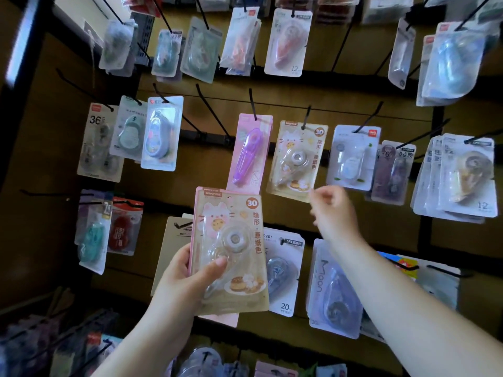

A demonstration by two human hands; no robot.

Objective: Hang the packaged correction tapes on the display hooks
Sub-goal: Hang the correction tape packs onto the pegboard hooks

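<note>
A brown display wall [353,99] carries rows of black hooks [212,115] with carded packs. Below the hung cat-print pack [296,159], the left hand [179,284] grips a matching correction tape pack [231,248]; the right hand [334,210], loosely curled and empty, hovers just under it.

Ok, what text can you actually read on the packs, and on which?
"30" and "隐形·原纸色": held cat pack in left hand.
"30": hung cat pack.
"36": grey pack, middle row left.
"12": orange pack, top row.
"12": stack, far right.
"9267", "20": blue pack.
"Moon": purple pack.
Brand strips and other fine print: too blurred to read.
</note>
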